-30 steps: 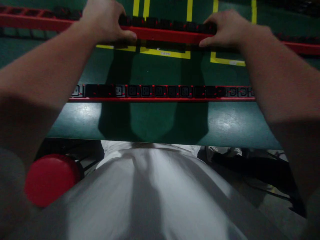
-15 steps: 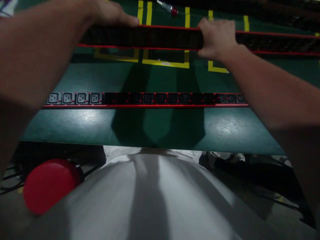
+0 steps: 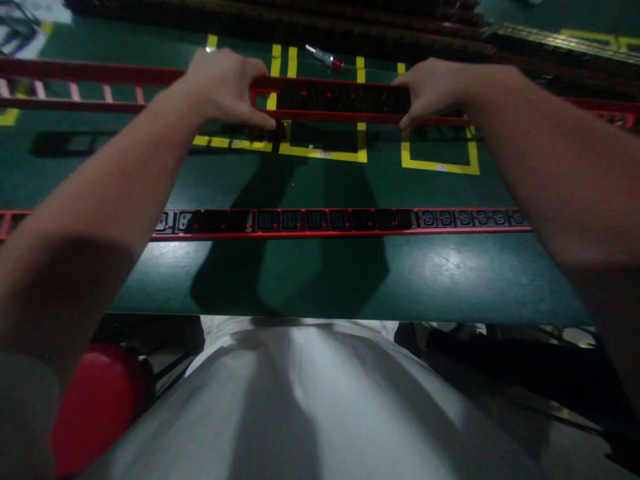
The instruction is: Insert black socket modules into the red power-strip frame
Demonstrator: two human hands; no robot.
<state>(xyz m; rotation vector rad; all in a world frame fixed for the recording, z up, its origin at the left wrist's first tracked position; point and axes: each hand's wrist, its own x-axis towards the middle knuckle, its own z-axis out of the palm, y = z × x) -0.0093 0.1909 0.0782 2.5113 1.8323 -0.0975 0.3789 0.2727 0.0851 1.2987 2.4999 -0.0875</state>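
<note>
A long red power strip frame [image 3: 345, 99] spans the far part of the green bench, raised above it, with a shadow below. My left hand [image 3: 225, 87] grips it left of the middle, thumb on the near edge and fingers over the far edge. My right hand [image 3: 435, 90] holds it further right in the same way. Dark sockets fill the part between my hands, while the left stretch has open slots. Closer to me, a second red power strip [image 3: 320, 221] with a row of black outlets lies on the bench, its ends partly behind my forearms.
The green bench [image 3: 450, 267] carries yellow tape rectangles [image 3: 325, 156]. A screwdriver-like tool with a red end [image 3: 325, 59] lies beyond the held strip. Dark long strips [image 3: 400, 33] are stacked at the back. A red stool [image 3: 100, 407] stands below at left.
My left hand has shifted its hold, its thumb now on the strip's near edge. The held strip has moved right, bringing its open-slotted left part into view. The camera view has shifted too.
</note>
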